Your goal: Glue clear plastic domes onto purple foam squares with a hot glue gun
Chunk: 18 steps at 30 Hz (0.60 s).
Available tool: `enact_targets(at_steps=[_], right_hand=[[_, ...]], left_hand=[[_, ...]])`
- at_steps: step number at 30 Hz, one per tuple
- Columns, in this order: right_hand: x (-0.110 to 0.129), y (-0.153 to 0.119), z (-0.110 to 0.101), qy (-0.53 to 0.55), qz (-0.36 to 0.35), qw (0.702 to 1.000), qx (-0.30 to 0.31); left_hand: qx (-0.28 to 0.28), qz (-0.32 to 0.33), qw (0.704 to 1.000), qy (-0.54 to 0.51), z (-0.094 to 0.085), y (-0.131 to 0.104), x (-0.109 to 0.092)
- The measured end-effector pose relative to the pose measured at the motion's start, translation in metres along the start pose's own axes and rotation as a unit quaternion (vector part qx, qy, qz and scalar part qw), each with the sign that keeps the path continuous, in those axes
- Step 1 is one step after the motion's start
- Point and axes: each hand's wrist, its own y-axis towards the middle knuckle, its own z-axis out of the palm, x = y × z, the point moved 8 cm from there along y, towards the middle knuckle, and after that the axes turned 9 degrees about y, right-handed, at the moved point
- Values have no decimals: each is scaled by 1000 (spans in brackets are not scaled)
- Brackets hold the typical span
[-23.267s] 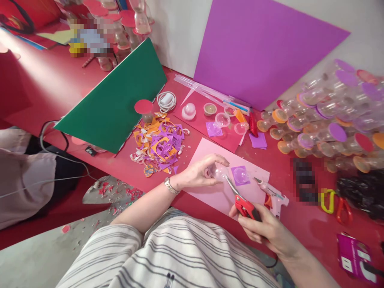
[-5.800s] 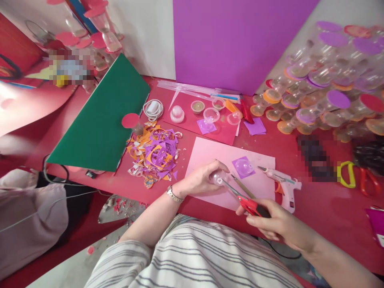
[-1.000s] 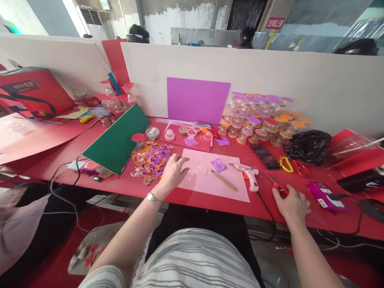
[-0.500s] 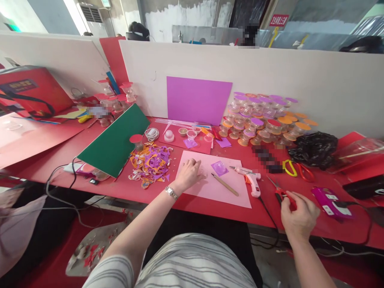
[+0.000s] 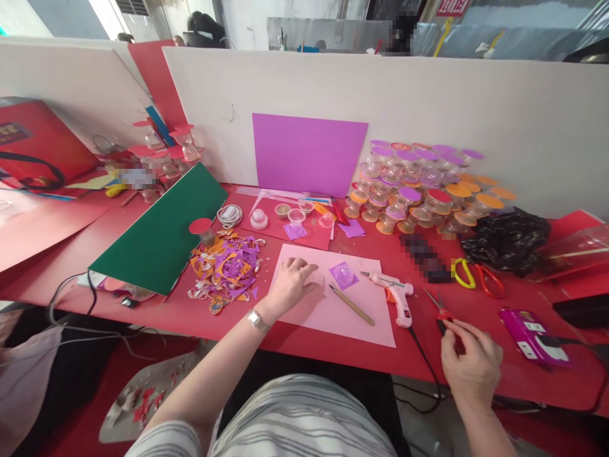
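Note:
My left hand is over the pink sheet, thumb and fingers around a faint clear plastic cup, partly hidden. To its right, a clear cup sits on a purple square. A brown-handled craft knife lies slantwise on the sheet. My right hand is closed at the red handles of small pointed scissors, whose blades point away and left. Between the hands, a white glue gun lies over the sheet's right edge.
Purple and orange scraps are piled left of the sheet, beside a leaning green board. Stacked capped cups stand back right. A black plastic bag, yellow-handled scissors and a purple box lie at right. A cord trails from the glue gun.
The camera view has shifted slightly. My right hand has drawn back along the scissors, showing more of their red handles. My left hand stays over the pink sheet.

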Motion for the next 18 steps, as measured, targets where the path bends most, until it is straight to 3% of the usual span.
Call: enact_targets(at_steps=[3, 6, 9, 13, 18], right_hand=[[-1, 1, -1, 3, 7, 1000, 0], [-1, 1, -2, 13, 7, 1000, -4], [0, 1, -2, 19, 1, 1000, -1], [-3, 2, -1, 25, 23, 999, 17], [3, 6, -2, 26, 10, 999, 27]], left_hand=[[-64, -15, 990, -124, -20, 6, 6], [-125, -30, 940, -316, -32, 14, 13], [-134, -29, 894, -428, -31, 23, 10], [-151, -27, 856, -494, -30, 32, 3], [-113, -34, 812, -572, -22, 45, -7]])
